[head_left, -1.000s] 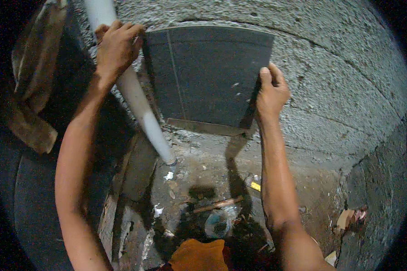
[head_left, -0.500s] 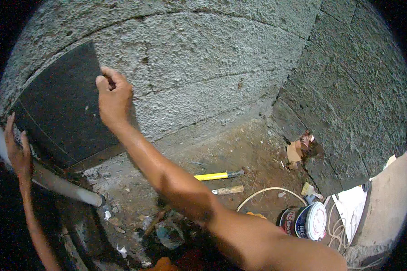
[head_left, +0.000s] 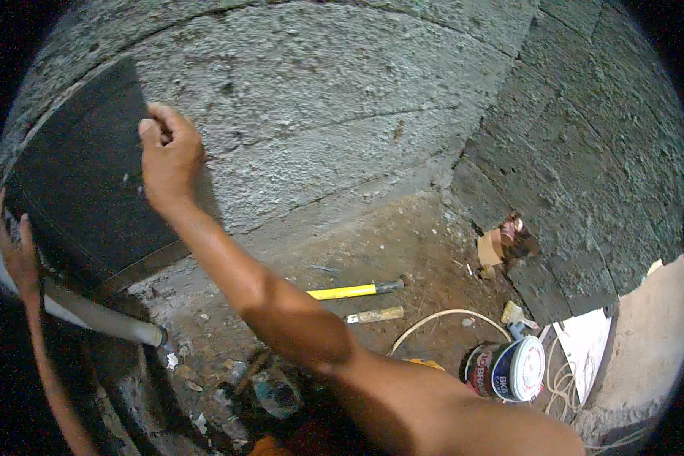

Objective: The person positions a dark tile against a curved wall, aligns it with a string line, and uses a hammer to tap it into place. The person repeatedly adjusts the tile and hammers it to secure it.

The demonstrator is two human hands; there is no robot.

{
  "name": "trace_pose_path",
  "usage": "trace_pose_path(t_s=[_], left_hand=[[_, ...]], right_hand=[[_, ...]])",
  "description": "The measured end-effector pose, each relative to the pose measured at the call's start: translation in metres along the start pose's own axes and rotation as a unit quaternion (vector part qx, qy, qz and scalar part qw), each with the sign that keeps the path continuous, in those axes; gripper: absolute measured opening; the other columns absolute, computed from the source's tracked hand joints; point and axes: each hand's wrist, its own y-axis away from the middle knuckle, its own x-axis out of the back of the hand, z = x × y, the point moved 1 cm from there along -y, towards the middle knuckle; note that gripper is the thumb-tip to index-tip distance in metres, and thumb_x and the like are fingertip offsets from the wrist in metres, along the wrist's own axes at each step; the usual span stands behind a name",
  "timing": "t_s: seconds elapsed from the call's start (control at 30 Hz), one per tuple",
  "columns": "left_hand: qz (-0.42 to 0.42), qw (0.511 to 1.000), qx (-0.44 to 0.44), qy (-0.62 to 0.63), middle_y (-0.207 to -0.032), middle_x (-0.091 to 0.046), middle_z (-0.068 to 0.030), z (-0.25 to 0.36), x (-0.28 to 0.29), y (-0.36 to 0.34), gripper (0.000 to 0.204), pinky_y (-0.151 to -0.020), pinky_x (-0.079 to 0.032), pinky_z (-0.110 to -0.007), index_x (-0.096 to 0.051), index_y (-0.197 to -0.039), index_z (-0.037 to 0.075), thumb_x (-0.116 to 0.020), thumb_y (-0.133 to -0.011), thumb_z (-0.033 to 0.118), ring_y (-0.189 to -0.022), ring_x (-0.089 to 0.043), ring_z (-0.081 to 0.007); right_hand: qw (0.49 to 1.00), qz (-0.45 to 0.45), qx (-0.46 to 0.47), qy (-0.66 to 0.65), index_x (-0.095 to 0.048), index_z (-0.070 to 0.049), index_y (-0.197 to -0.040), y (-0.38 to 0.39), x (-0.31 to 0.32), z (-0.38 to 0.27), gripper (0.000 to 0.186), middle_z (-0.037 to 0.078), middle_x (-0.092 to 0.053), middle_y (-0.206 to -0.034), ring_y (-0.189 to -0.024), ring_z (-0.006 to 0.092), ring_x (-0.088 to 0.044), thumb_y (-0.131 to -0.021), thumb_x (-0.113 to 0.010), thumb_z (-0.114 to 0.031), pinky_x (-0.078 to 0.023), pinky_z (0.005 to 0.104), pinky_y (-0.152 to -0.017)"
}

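Observation:
A dark, flat panel (head_left: 83,175), like a large tile or sheet, stands against the rough grey wall (head_left: 334,83) at the left. My right hand (head_left: 171,156) pinches its right edge between thumb and curled fingers. At the panel's lower left edge is my left hand (head_left: 21,262), its fingers stretched upward and apart. Whether the left palm bears any of the panel's weight cannot be seen. Just below the panel, a pale pipe (head_left: 106,319) slants down past the left hand.
On the dirt floor lie a yellow-handled tool (head_left: 346,292), a wooden-handled tool (head_left: 376,315) and a cable (head_left: 441,315). A paint bucket (head_left: 501,368) is at the lower right, near a brush (head_left: 513,313). Dark slabs (head_left: 577,167) cover the right wall, with a broken gap at their lower edge.
Both hands and the panel sit slightly further left and higher in the picture; the floor items have shifted left a little too, so my view has turned. Both hands keep their places on the panel.

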Motion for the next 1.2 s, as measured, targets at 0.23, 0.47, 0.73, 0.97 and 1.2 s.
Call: trace_pose_path(t_s=[0.23,0.47,0.73,0.97,1.2], left_hand=[[0.006,0.995,-0.049,0.085,-0.108,-0.059,-0.0092,0.051,0.024,-0.025,0.04,-0.095,-0.038,-0.032,-0.058,-0.11,0.008,-0.052,-0.073,-0.003,-0.102,-0.055,-0.0233],[0.006,0.984,-0.057,-0.171,-0.089,-0.06,-0.0093,0.034,0.075,-0.072,0.018,-0.082,-0.04,-0.039,-0.063,-0.09,0.008,-0.061,-0.072,0.008,-0.094,-0.051,-0.0282],[-0.033,0.961,-0.139,-0.236,-0.094,-0.059,-0.0062,0.005,0.068,-0.053,0.025,-0.091,-0.025,-0.05,-0.062,-0.092,0.011,-0.063,-0.067,0.01,-0.111,-0.045,-0.0292],[-0.016,0.945,-0.141,-0.294,-0.097,-0.06,-0.0039,0.026,0.06,-0.05,0.033,-0.091,-0.031,-0.045,-0.061,-0.104,0.017,-0.063,-0.072,0.011,-0.108,-0.049,-0.024],[-0.061,0.952,-0.114,-0.277,-0.111,-0.057,0.0061,0.002,0.055,-0.044,0.045,-0.097,-0.015,-0.05,-0.051,-0.118,0.034,-0.061,-0.076,0.019,-0.126,-0.033,-0.0168]], right_hand=[[0.995,-0.04,0.016,0.093,-0.062,-0.001,-0.103,-0.009,0.015,-0.001,0.029,0.009,-0.062,-0.09,-0.082,0.0169,-0.055,-0.081,-0.06,-0.02,-0.044,0.0311,-0.076],[0.998,-0.043,0.045,0.029,-0.063,0.001,-0.102,-0.009,0.009,0.009,0.029,0.012,-0.064,-0.099,-0.092,0.0206,-0.059,-0.08,-0.061,-0.018,-0.044,0.0313,-0.085],[0.998,-0.047,0.028,-0.007,-0.062,0.001,-0.104,-0.008,0.012,0.005,0.028,0.01,-0.064,-0.096,-0.088,0.0175,-0.059,-0.081,-0.061,-0.014,-0.045,0.029,-0.082],[0.998,-0.047,0.038,0.0,-0.062,0.0,-0.103,-0.01,0.015,0.005,0.026,0.01,-0.065,-0.095,-0.085,0.0174,-0.06,-0.081,-0.059,-0.012,-0.046,0.0294,-0.079],[0.996,-0.037,0.066,0.037,-0.062,0.0,-0.103,-0.011,0.013,0.005,0.025,0.009,-0.065,-0.092,-0.082,0.0158,-0.059,-0.081,-0.058,-0.012,-0.046,0.0284,-0.076]])
